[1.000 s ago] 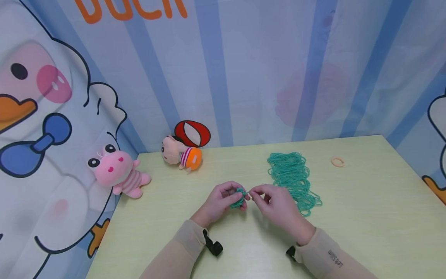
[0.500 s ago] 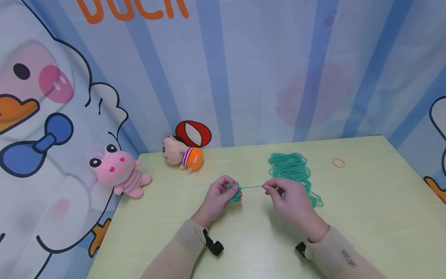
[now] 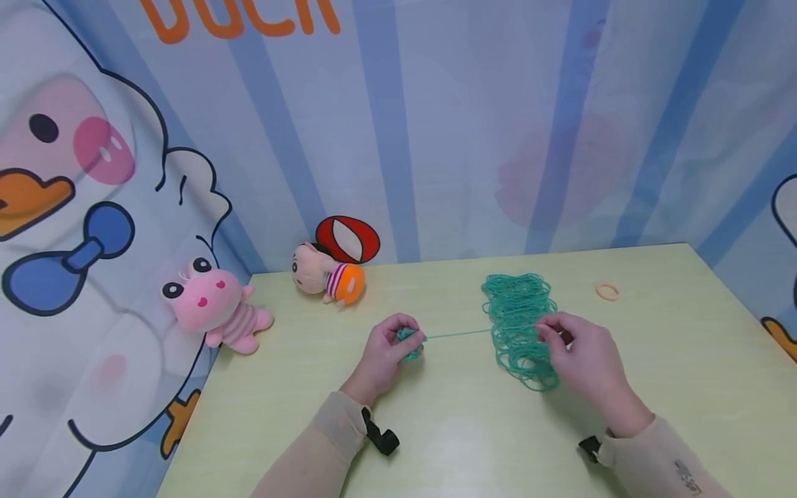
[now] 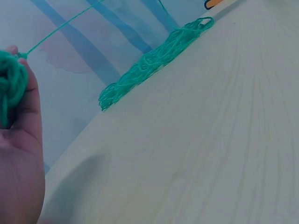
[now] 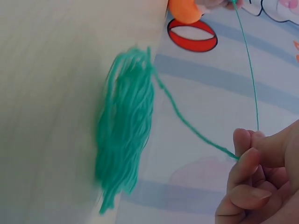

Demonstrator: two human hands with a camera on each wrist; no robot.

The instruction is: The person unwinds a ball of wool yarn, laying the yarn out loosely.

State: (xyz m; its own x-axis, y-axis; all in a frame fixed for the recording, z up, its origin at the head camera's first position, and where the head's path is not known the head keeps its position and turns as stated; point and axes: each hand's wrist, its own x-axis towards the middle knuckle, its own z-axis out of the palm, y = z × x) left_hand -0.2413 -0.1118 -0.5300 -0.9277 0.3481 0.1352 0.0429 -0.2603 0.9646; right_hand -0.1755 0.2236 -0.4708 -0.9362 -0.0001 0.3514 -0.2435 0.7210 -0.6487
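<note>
My left hand point(image 3: 385, 353) holds a small wound bundle of green yarn point(image 3: 409, 344), thumb across it; the left wrist view shows the bundle point(image 4: 11, 84) at its left edge. A taut strand of yarn point(image 3: 457, 335) runs from the bundle to my right hand point(image 3: 582, 353), which pinches it between thumb and fingertips. In the right wrist view, the strand point(image 5: 253, 88) enters the pinch point(image 5: 259, 163) from above, and a slack length point(image 5: 187, 122) leads from there to the loose skein of green yarn point(image 5: 125, 126). The skein point(image 3: 517, 311) lies on the table, partly behind my right hand.
A pink plush toy point(image 3: 214, 304) sits at the table's left edge. Near the back lies a plush doll with orange bottoms point(image 3: 326, 273). A peach-coloured ring point(image 3: 607, 291) rests at the back right of the table point(image 3: 672, 332). A printed cloth point(image 3: 461, 124) hangs behind.
My right hand has moved right, away from the left hand, drawing the strand between them out longer. The left hand with its bundle has shifted slightly left.
</note>
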